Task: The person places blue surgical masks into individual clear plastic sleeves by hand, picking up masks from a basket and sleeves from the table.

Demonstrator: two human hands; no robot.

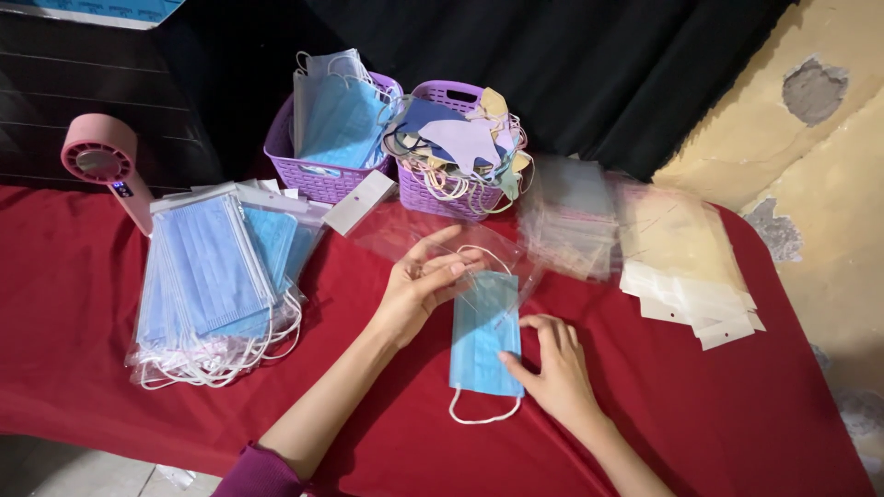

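We see a table under red cloth (74, 304) carrying 2 purple baskets (318, 175), a bagged mask stack (216, 276), clear sleeves (686, 267), a pink fan (106, 166) and 1 blue mask (483, 336)

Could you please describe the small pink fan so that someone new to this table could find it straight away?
Start at the red tablecloth and go to its far left edge, past the stack of bagged blue masks. There stands the pink handheld fan, the only pink object and the only rigid device among masks, clear bags and baskets.
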